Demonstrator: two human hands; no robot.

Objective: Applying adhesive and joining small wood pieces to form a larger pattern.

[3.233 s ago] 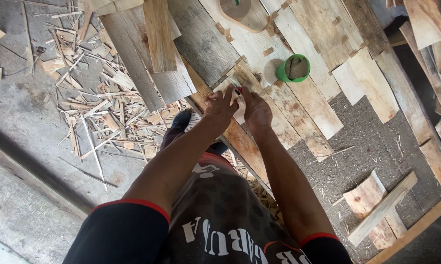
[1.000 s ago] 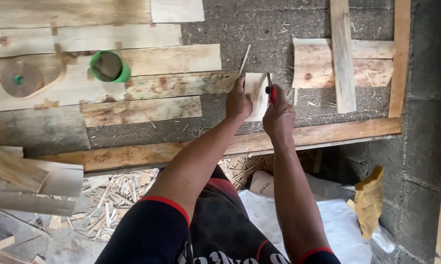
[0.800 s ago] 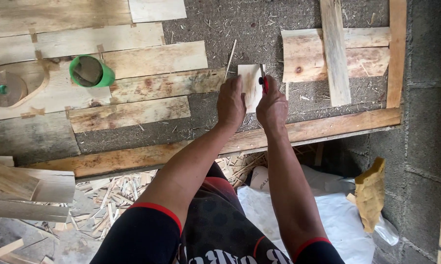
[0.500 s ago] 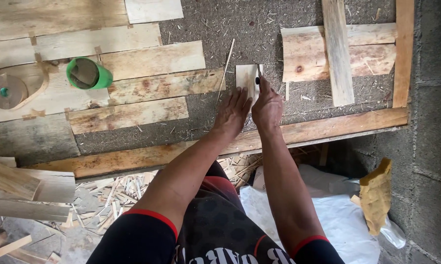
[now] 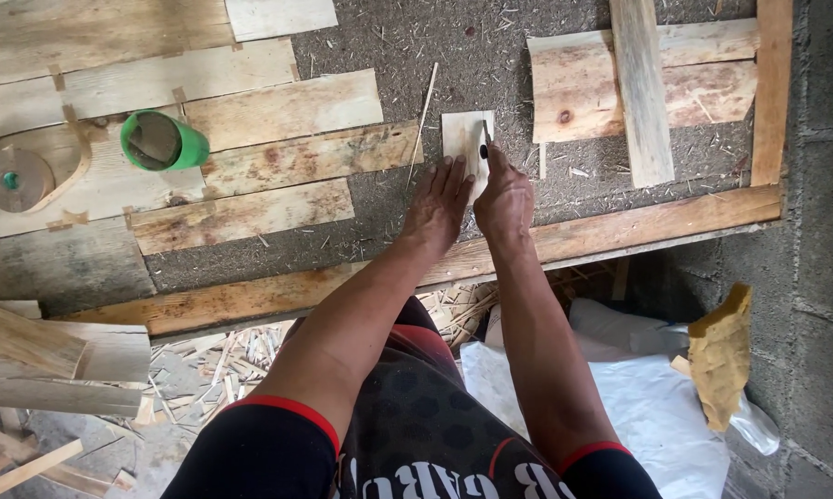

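Veneer offcut (image 5: 464,146), thin, pale and rectangular, lies flat on the gritty workbench (image 5: 389,212). It is pinned by the flat, spread left hand (image 5: 437,198). The right hand (image 5: 503,196) is closed on a small dark tool (image 5: 486,139). Judged light, brittle; best gripped by opposite edges.

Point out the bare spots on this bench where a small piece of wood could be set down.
Bare gritty surface runs between the planks on the left and the boards on the right, above the small wood piece. Another strip lies before the front rail, right of the right hand. Crowded: the left side, with the green cup and tape roll; the left hand presses the piece.
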